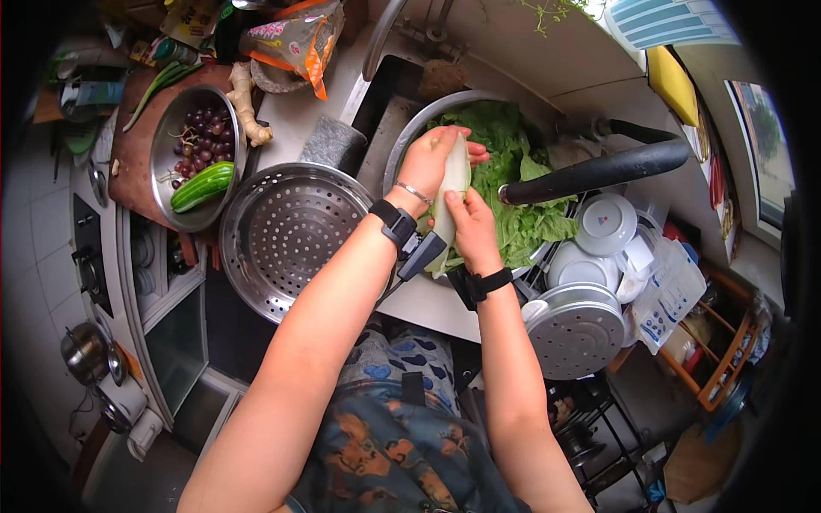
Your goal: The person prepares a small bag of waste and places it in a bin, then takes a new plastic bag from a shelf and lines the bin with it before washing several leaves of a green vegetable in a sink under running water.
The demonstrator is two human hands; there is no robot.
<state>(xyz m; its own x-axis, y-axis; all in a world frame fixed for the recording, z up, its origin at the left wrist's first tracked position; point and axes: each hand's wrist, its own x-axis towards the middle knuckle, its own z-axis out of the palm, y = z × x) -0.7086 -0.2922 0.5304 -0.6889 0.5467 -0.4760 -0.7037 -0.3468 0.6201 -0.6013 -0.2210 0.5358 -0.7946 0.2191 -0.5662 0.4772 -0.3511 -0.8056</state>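
A leaf of green vegetable with a broad pale stalk is held in both my hands over a metal basin. My left hand cups the stalk's upper part, fingers behind it. Lower down, my right hand pinches its edge between thumb and fingers. Loose green leaves fill the basin, which stands at the sink. A black faucet spout reaches over the leaves from the right; whether water runs cannot be told. Left of my hands sits a perforated steel colander with nothing in it.
At left, a steel bowl with grapes and a cucumber rests on a cutting board, beside ginger root. A grey cloth or pad lies behind the colander. White bowls and a perforated steamer plate stand at right.
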